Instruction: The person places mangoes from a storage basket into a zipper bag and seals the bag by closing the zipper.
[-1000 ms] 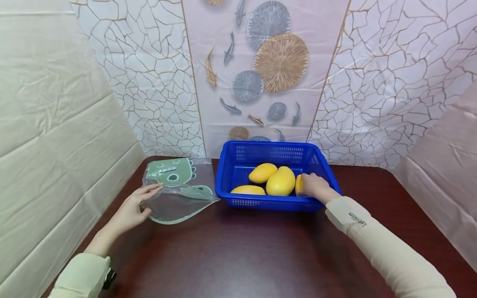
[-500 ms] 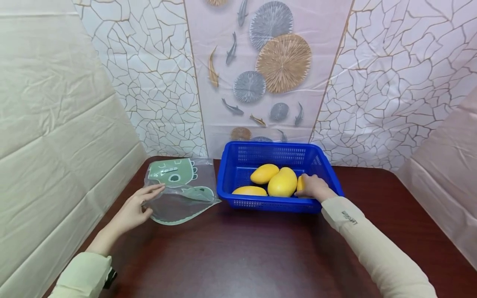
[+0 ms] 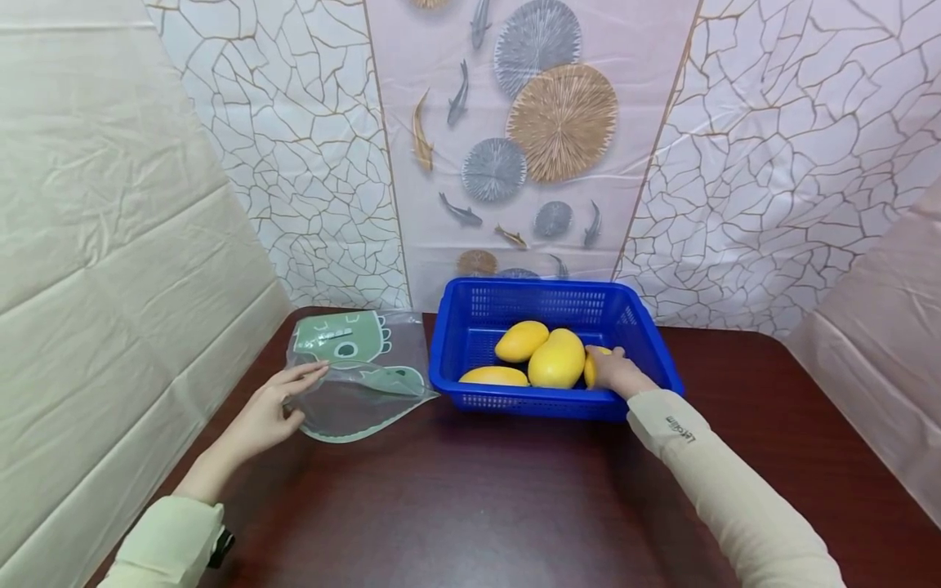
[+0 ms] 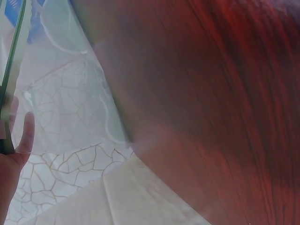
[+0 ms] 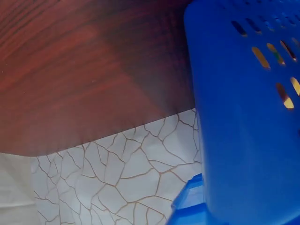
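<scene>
the basket (image 3: pixel 559 403) is smooth blue plastic with a soft sheen. left of the basket, the bag (image 3: pixel 360 380) is thin, clear plastic, crinkled and glossy (green print included). inside the basket, the mangoes (image 3: pixel 556 359) have smooth, satiny skins. under the basket, the bench (image 3: pixel 470 490) shows glossy wood grain. behind the basket, the backdrop (image 3: pixel 500 216) looks like creased cloth.

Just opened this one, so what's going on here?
A person has their right hand around a smooth yellow oval mango inside a blue perforated plastic basket. Three other mangoes lie beside it in the basket. The left hand has its fingertips at the raised upper edge of the mouth of a clear plastic bag with a green cartoon print, which lies left of the basket on a dark reddish-brown table.
</scene>
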Action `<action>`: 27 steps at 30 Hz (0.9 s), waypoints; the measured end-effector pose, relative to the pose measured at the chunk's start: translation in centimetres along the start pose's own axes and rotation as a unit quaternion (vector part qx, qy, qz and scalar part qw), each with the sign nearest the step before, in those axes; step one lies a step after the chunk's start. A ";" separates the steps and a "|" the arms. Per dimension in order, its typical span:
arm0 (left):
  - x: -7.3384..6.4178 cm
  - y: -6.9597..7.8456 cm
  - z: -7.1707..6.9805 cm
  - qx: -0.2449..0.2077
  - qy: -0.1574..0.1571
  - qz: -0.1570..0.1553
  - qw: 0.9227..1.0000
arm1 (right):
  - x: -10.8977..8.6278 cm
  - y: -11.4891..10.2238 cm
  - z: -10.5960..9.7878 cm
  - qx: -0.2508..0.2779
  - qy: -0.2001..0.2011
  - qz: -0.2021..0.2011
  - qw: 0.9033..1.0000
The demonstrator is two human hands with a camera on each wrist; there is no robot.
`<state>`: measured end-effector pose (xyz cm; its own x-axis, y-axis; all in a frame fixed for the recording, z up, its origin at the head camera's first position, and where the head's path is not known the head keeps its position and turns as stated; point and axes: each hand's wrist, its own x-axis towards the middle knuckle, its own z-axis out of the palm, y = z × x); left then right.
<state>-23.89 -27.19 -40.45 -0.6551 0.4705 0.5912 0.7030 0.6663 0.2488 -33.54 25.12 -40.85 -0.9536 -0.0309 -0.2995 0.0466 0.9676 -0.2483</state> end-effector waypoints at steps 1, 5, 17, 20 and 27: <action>0.0 0.0 0.0 0.000 0.001 0.000 1.000 | 0.2 0.2 0.1 -0.001 0.004 -0.006 1.000; 0.0 0.0 0.2 0.002 0.002 0.001 1.000 | -0.6 -0.1 -0.3 -0.009 0.020 -0.020 1.000; 0.2 0.3 0.0 0.013 -0.001 -0.005 1.000 | -3.6 -1.8 -1.4 -0.040 0.098 -0.020 0.994; 0.4 0.4 0.0 0.016 -0.006 -0.008 1.000 | -3.8 -1.6 -1.6 -0.041 0.111 -0.028 0.993; 0.7 0.5 -0.2 0.002 -0.031 -0.029 0.999 | -4.2 -1.2 -2.1 -0.022 0.149 -0.055 0.987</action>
<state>-23.93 -26.65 -39.74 -0.7107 0.4660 0.5270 0.6624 0.6955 0.2783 -30.25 24.57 -37.35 -0.9976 -0.0682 0.0129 -0.0694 0.9725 -0.2225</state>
